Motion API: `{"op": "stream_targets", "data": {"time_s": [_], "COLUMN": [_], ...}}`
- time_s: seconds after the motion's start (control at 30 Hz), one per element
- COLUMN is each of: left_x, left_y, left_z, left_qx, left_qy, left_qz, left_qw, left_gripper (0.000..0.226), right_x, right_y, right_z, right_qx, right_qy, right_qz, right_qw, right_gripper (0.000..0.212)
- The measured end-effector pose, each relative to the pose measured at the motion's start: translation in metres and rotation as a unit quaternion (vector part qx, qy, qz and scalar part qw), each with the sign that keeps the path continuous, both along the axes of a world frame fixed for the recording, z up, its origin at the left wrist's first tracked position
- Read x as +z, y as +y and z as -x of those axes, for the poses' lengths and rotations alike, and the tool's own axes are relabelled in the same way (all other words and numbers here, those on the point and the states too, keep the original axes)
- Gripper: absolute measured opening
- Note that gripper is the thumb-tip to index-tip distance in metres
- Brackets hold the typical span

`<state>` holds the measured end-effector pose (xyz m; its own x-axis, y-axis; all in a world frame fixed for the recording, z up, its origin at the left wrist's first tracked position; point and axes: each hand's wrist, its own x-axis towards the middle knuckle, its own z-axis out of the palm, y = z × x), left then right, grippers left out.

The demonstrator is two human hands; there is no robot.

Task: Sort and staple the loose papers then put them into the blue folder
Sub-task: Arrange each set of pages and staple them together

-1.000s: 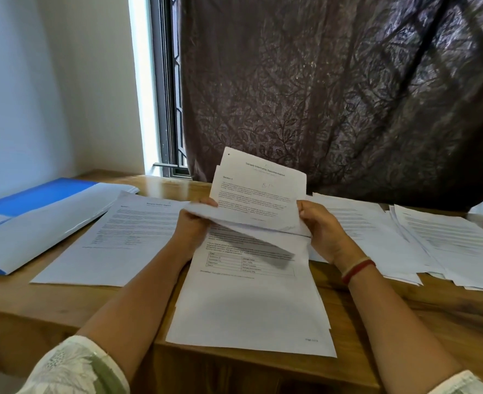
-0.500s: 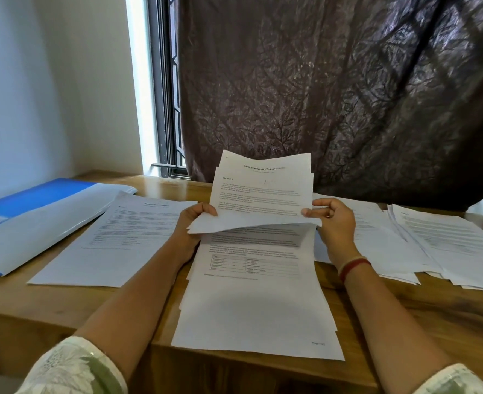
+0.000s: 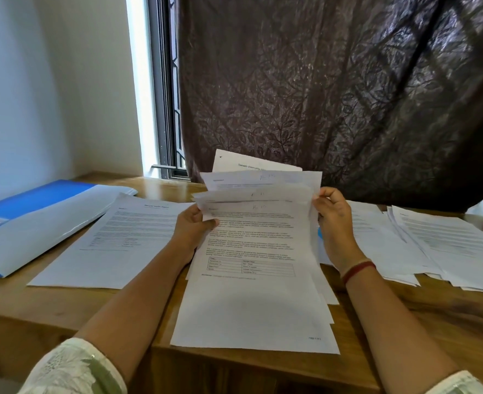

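Pinching papers in the left hand, gripping their other edge with the right hand, holding perhaps 4 sheets fanned, well apart from the blue folder.

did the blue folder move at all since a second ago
No. The blue folder lies in the same place at the left end of the table, lined up as before with the printed sheet beside it.

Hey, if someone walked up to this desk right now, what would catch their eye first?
The fanned papers, held up at the centre of the desk by the left hand and right hand. Then the blue folder lying at the far left, and the dark leaf-patterned curtain filling the background.
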<state>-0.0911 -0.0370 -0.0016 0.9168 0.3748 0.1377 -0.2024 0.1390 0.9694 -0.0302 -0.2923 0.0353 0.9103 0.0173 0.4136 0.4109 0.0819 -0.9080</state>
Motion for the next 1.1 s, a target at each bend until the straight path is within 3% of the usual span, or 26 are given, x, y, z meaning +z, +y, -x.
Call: {"op": "stream_targets", "data": {"time_s": [0.17,0.37,0.43,0.5,0.57,0.63,0.77,0.93,1.1], "left_x": [0.0,0.004,0.004,0.003,0.004,0.006,0.008,0.006,0.002], "left_y": [0.002,0.004,0.003,0.004,0.006,0.004,0.0,0.001,0.003], "left_z": [0.0,0.002,0.004,0.004,0.003,0.004,0.008,0.004,-0.001], "left_qx": [-0.002,-0.04,-0.055,-0.057,-0.08,-0.084,-0.095,-0.055,-0.043], "left_qy": [-0.019,-0.039,-0.044,-0.042,-0.032,-0.015,-0.003,0.024,0.032], "left_qz": [-0.039,-0.027,-0.027,-0.008,0.011,0.016,0.009,-0.023,-0.006], "left_qw": [0.999,0.998,0.997,0.997,0.996,0.996,0.995,0.998,0.999], "left_gripper": [0.052,0.017,0.005,0.018,0.047,0.054,0.062,0.037,0.037], "right_x": [0.006,0.007,0.009,0.01,0.004,-0.007,-0.014,-0.012,-0.008], "right_y": [0.003,0.0,-0.004,-0.008,-0.013,-0.014,-0.01,-0.004,0.005], "right_z": [0.01,0.013,0.01,0.004,-0.003,-0.005,-0.008,-0.018,-0.009], "right_qx": [0.097,0.151,0.18,0.157,0.055,-0.002,0.049,-0.006,0.005], "right_qy": [0.023,0.049,0.068,0.11,0.12,0.123,0.139,0.111,0.119], "right_qz": [-0.006,-0.012,-0.066,-0.151,-0.098,-0.029,-0.036,-0.029,-0.034], "right_qw": [0.995,0.987,0.979,0.97,0.986,0.992,0.988,0.993,0.992], "right_gripper": [0.014,0.018,0.028,0.036,0.031,0.035,0.014,0.003,0.008]}}
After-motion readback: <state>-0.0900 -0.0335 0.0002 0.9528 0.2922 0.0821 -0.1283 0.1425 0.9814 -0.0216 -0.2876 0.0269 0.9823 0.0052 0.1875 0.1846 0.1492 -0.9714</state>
